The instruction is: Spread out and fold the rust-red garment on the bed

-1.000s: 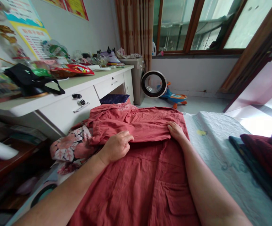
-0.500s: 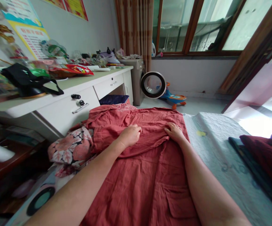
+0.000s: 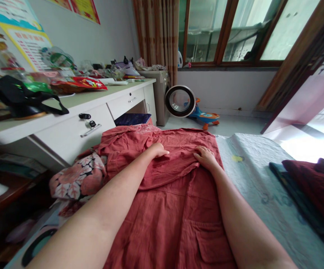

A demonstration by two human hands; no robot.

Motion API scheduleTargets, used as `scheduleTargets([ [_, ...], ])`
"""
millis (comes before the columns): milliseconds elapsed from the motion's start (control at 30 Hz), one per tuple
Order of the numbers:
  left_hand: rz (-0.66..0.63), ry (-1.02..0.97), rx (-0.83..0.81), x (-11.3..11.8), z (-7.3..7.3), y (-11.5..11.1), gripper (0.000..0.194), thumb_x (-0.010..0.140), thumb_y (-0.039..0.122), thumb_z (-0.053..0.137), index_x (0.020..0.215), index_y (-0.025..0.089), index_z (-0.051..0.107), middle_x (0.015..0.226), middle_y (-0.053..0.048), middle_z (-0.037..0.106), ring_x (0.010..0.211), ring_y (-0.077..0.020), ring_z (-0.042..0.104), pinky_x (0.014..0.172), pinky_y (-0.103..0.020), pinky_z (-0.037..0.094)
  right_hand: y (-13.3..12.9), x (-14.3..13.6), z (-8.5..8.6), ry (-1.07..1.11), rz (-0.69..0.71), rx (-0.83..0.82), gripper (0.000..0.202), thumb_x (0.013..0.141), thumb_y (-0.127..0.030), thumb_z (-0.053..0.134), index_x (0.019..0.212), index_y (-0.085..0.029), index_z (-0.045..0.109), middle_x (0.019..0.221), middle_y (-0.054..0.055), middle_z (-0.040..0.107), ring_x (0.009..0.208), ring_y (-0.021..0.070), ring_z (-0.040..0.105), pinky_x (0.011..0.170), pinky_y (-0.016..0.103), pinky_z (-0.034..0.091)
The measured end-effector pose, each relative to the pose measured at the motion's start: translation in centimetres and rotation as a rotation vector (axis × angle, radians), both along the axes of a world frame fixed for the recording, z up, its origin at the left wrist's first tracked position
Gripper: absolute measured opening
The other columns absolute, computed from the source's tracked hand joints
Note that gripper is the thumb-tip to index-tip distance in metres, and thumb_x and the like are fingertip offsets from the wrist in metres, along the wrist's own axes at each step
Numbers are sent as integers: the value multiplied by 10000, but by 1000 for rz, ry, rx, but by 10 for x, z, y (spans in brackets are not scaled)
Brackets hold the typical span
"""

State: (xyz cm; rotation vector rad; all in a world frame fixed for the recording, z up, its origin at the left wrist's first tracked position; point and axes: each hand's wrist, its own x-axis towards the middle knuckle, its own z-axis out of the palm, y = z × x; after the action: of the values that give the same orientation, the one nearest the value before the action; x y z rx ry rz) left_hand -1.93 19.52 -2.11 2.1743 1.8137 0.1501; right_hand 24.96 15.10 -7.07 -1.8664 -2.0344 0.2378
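A red garment (image 3: 156, 220) with a flap pocket lies spread in front of me, its upper part folded over in a wrinkled layer. On that layer rests my left hand (image 3: 159, 150), thumb stretched out to the right, the other fingers partly hidden behind it; it appears open. My right hand (image 3: 205, 156) lies on the same layer near the garment's right edge, open, its fingers slightly bent on the fabric. Both hands touch the cloth and are apart from each other. A floral cloth (image 3: 80, 177) is bunched at the garment's left side.
The garment is on a bed with a pale blue cover (image 3: 251, 179). Folded dark clothes (image 3: 313, 186) lie at the right. A white desk (image 3: 74, 129) with cluttered things stands left. Beyond are a washing machine with its round door (image 3: 180, 101) open and a blue ride-on toy (image 3: 205, 116).
My left hand has slid slightly up the cloth and its thumb now reaches out. My right hand stays at nearly the same spot. The view has turned slightly right.
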Motion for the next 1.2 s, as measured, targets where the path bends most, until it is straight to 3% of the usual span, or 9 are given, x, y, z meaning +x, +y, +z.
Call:
scheduleTargets([
  [200, 0, 33, 292, -3, -9, -18, 231, 922, 222, 517, 1136, 189, 600, 1200, -101, 621, 1078, -222, 603, 883, -314, 457, 0, 0, -1, 14, 10, 8, 381, 939, -392, 488, 1254, -231, 630, 1410, 72, 559, 1306, 256, 478, 1098, 432, 343],
  [333, 4, 221, 524, -6, -18, -26, 294, 964, 136, 364, 1110, 194, 613, 1151, -130, 604, 1095, -273, 571, 906, -409, 445, -3, -2, 2, 5, 8, -3, 409, 940, -418, 487, 1287, -239, 607, 1434, 72, 539, 1323, 265, 465, 1109, 447, 330],
  [433, -81, 191, 599, -3, -21, -34, 290, 966, 150, 363, 1073, 200, 627, 1171, -122, 598, 1120, -274, 548, 960, -431, 426, -4, -3, 3, -13, 4, -20, 455, 941, -431, 489, 1337, -221, 567, 1467, 81, 506, 1355, 266, 432, 1131, 452, 302],
  [533, -284, 85, 514, 3, -27, -50, 250, 952, 239, 468, 1154, 200, 612, 1256, -99, 595, 1190, -240, 530, 1050, -383, 395, -3, -3, 3, -23, 18, -38, 479, 942, -432, 489, 1360, -205, 544, 1483, 90, 488, 1371, 251, 417, 1144, 434, 282],
  [600, -356, 64, 384, 5, -33, -64, 397, 943, 362, 515, 1302, 195, 549, 1404, -107, 531, 1308, -251, 464, 1118, -392, 346, -3, -3, 2, -28, 26, -46, 477, 942, -425, 488, 1362, -205, 540, 1487, 90, 483, 1373, 245, 417, 1147, 423, 275],
  [733, -278, 135, 198, 2, -40, -93, 646, 933, 577, 450, 1493, 263, 380, 1600, -98, 304, 1472, -360, 223, 1171, -554, 214, -2, -2, 1, -48, 41, -41, 497, 941, -440, 481, 1375, -200, 528, 1491, 97, 476, 1390, 241, 396, 1152, 411, 264],
  [900, -241, 158, 114, -9, -33, -125, 725, 900, 637, 458, 1523, 289, 330, 1634, -115, 203, 1489, -423, 112, 1162, -617, 157, -2, -3, 1, -59, 44, -43, 549, 921, -475, 503, 1390, -191, 518, 1501, 97, 466, 1397, 251, 384, 1158, 414, 255],
  [1067, -425, 58, 92, -31, -22, -145, 713, 824, 614, 608, 1435, 282, 450, 1615, -95, 246, 1480, -379, 176, 1180, -580, 183, -3, -3, 3, -60, 42, -48, 555, 916, -481, 516, 1389, -189, 522, 1501, 100, 465, 1394, 258, 391, 1154, 414, 264],
  [1200, -489, 25, 179, -45, -7, -150, 272, 851, 263, 598, 1117, 213, 622, 1369, -88, 516, 1277, -237, 478, 1103, -360, 376, -3, -3, 3, -58, 44, -42, 556, 929, -504, 493, 1390, -194, 519, 1496, 96, 473, 1396, 255, 390, 1154, 412, 268],
])
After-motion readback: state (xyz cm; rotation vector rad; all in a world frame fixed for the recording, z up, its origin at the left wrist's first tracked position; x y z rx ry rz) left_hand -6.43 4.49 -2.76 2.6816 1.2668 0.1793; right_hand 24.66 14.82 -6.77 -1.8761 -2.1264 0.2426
